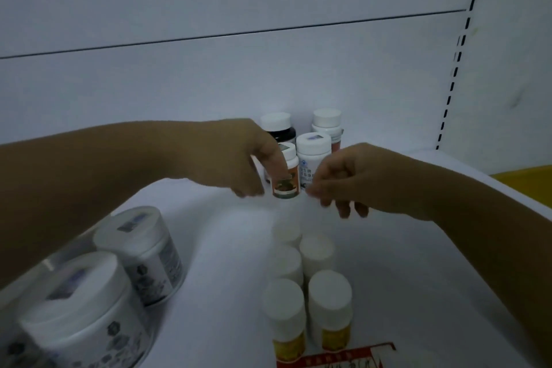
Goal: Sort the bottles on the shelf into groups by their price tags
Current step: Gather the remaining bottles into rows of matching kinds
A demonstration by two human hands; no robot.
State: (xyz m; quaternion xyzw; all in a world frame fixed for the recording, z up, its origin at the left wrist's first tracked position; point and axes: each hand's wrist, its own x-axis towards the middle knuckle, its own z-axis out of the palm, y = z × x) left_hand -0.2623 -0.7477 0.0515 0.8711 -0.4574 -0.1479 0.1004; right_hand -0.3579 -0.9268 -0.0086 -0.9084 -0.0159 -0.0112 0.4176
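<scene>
At the shelf's front edge we see a red tag, its writing unreadable, behind it five white-capped yellow-label bottles in two rows and two wide jars at left; bare shelf lies between. Our left hand pinches the orange-label bottle; our right hand hovers beside it, fingers curled loosely, empty. Three more bottles stand at the back wall, labels illegible.

Eleven bottles, two hands

Left hand grips an orange-labelled bottle; right hand hovers just beside.
</scene>
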